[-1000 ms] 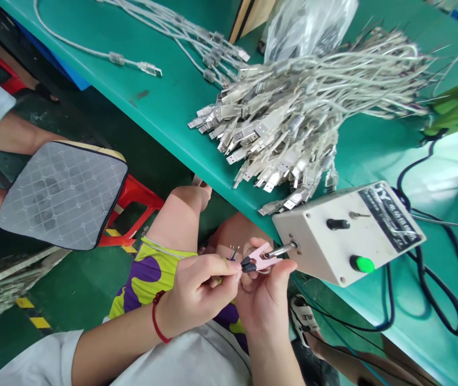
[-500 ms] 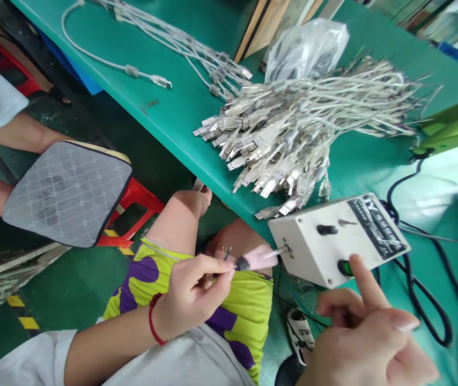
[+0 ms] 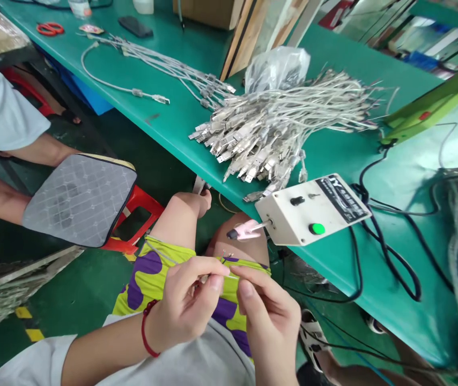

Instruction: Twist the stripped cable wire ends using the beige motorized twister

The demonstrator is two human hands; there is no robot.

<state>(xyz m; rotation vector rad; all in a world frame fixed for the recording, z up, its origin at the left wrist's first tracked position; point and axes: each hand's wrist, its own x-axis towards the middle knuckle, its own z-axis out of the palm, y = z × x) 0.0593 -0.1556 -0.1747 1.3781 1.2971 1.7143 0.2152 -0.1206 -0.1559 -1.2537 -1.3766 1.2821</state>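
Observation:
My left hand (image 3: 186, 305) pinches a thin cable end (image 3: 226, 257) whose coloured wire tips stick up above my lap. My right hand (image 3: 269, 311) meets it from the right, thumb and forefinger closed on the same cable. Just above the wire tips, a pink clip (image 3: 243, 230) juts from the side of a white control box (image 3: 309, 210) with a green button, standing at the edge of the green table (image 3: 172, 118). Behind the box lies a big heap of silver USB cables (image 3: 269, 128).
A few loose cables (image 3: 152, 59) stretch across the far left of the table, with red scissors (image 3: 49, 28) and a phone (image 3: 134, 26) beyond. Black cords (image 3: 390, 257) run right of the box. Another person's arm (image 3: 7, 145) and a cushioned red stool (image 3: 82, 198) are at left.
My right hand left the box's green button and came back to the cable. The cable end dropped away from the pink clip. The view tilted up, showing more of the table.

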